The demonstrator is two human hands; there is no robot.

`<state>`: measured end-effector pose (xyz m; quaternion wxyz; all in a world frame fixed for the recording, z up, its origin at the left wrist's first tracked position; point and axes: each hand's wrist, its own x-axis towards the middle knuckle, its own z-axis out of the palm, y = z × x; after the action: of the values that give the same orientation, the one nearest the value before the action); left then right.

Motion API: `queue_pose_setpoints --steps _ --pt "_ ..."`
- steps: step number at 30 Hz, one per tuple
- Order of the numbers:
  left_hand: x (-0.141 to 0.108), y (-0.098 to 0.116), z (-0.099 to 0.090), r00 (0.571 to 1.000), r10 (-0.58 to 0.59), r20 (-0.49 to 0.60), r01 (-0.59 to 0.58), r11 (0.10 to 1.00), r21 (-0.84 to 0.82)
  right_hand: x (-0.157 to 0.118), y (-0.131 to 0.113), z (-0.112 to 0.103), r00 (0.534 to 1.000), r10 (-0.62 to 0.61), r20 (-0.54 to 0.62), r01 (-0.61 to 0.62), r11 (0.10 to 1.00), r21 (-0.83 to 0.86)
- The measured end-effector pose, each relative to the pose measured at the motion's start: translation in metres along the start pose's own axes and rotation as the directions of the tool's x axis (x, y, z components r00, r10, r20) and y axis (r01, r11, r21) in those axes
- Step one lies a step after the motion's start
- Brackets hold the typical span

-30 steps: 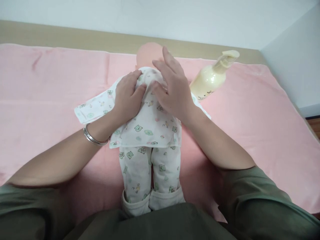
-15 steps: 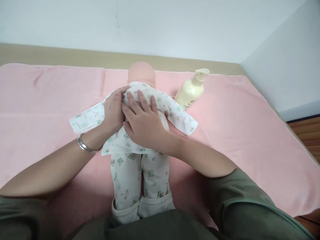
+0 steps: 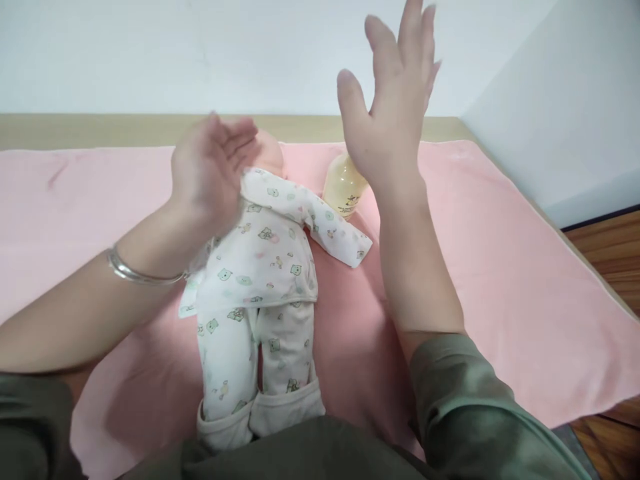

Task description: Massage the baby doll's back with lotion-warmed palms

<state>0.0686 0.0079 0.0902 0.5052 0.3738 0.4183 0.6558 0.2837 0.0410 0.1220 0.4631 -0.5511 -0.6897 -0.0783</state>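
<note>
A baby doll (image 3: 270, 157) lies on the pink cloth, dressed in a white printed top (image 3: 263, 257) and matching trousers (image 3: 227, 360). My left hand (image 3: 210, 170), a little blurred, is raised over the doll's upper left side with its fingers extended, hiding part of the head and one sleeve. Higher up and to the right, my right hand (image 3: 393, 100) is lifted with fingers spread and nothing in it. Behind that wrist stands a cream lotion bottle (image 3: 345, 187), its pump top covered by the hand.
The pink cloth (image 3: 500, 287) covers the tabletop, whose pale wooden edge (image 3: 100, 130) runs along the white wall (image 3: 125, 53). Dark wood-grain boards (image 3: 605, 260) show at the right, below the table's side.
Both hands have come up off the doll's top, where they lay close together. The right moved up and right in front of the bottle; the left moved slightly up and left.
</note>
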Motion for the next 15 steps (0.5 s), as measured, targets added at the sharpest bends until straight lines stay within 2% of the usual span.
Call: queue_pose_setpoints --steps 2,3,5,7,9,13,14,15 --pt "0.006 0.010 0.021 0.982 -0.146 0.122 0.153 0.987 -0.052 0.003 0.014 0.012 0.999 0.031 0.038 -0.032 0.999 0.024" --pt "0.007 0.014 0.031 0.956 -0.223 0.189 0.237 0.970 -0.057 0.003 0.016 0.017 0.995 0.055 0.086 -0.056 0.998 0.010" --pt "0.007 0.021 0.050 0.889 -0.336 0.311 0.372 0.926 -0.061 0.001 0.010 0.024 0.977 0.068 0.200 -0.055 0.996 -0.074" --pt "0.007 0.025 0.064 0.844 -0.380 0.380 0.435 0.897 -0.071 -0.003 -0.001 0.025 0.951 0.057 0.304 0.001 0.982 -0.187" --pt "0.009 0.026 0.074 0.829 -0.400 0.391 0.458 0.887 -0.064 -0.005 -0.009 0.022 0.928 0.072 0.365 0.024 0.967 -0.252" --pt "0.010 0.026 0.084 0.795 -0.468 0.385 0.477 0.875 0.079 -0.003 -0.007 0.014 0.911 0.170 0.375 -0.085 0.969 -0.232" --pt "0.009 0.026 0.085 0.814 -0.452 0.364 0.435 0.890 0.133 -0.002 -0.005 0.012 0.908 0.177 0.379 -0.096 0.970 -0.223" --pt "0.008 0.026 0.085 0.854 -0.397 0.337 0.350 0.917 0.191 -0.001 -0.004 0.012 0.900 0.185 0.395 -0.102 0.970 -0.221"
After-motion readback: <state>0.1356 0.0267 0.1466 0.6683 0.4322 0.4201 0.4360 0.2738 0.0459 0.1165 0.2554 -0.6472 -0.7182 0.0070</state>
